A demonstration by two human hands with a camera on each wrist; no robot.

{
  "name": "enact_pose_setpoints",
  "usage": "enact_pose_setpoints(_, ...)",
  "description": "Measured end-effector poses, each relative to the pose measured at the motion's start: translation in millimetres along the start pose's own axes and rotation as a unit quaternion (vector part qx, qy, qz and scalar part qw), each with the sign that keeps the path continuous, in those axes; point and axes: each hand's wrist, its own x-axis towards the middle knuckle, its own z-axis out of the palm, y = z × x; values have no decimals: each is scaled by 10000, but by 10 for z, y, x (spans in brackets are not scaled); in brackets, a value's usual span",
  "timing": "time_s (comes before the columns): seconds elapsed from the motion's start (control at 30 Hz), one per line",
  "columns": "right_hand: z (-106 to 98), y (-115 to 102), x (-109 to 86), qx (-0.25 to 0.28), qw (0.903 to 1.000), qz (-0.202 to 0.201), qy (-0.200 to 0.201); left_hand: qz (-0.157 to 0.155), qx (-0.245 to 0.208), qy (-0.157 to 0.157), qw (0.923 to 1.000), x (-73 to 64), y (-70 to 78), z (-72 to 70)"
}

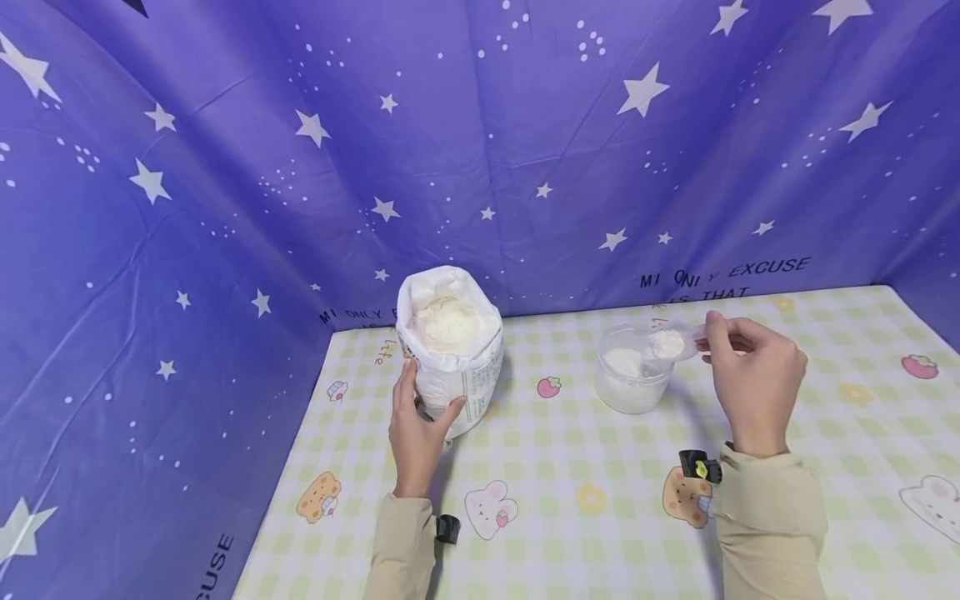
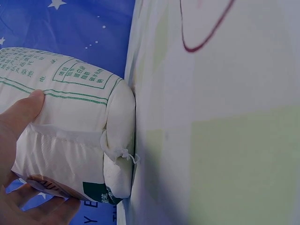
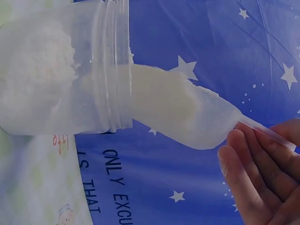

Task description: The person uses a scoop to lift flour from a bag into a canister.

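Note:
My left hand (image 1: pixel 418 433) grips the near side of an open white bag (image 1: pixel 480 379) of pale powder, which stands on the table. In the left wrist view the thumb lies on the bag (image 2: pixel 70 110) near its green print, the other fingers around its far side. My right hand (image 1: pixel 757 379) pinches the handle of a clear plastic scoop (image 1: pixel 684 346) holding white powder. The scoop's front end tips into the mouth of a clear jar (image 1: pixel 633 398), seen close in the right wrist view, where powder (image 3: pixel 42 70) fills the jar's lower part. White powder dusts one right fingertip.
A green-and-white checked tablecloth (image 1: pixel 555 450) with cartoon prints covers the table. Behind and to the left hangs a blue curtain (image 1: pixel 465 150) with white stars, close behind the bag and jar. Each wrist wears a small black camera on a strap.

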Motion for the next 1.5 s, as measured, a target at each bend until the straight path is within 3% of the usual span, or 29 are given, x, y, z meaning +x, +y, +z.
enact_pose_setpoints(0.57, -53, -110, 9, 140, 9999, -64, 68, 79, 56, 57, 9999, 1, -11, 4)
enact_pose_setpoints(0.73, -55, -141, 24, 708, 9974, 103, -9, 84, 55, 62, 9999, -2, -12, 6)
enact_pose_setpoints(1.0, -51, -252, 66, 1783, 9827, 496, -58, 64, 30, 47, 10000, -3, -2, 2)
enact_pose_setpoints(1.33, 60, -375, 90, 2188, 9740, 562, -175, 51, 46, 61, 10000, -2, -8, 5)
enact_pose_setpoints(1.5, 123, -494, 105, 2333, 9713, 405, -219, 54, 74, 69, 9999, -3, 1, 6)
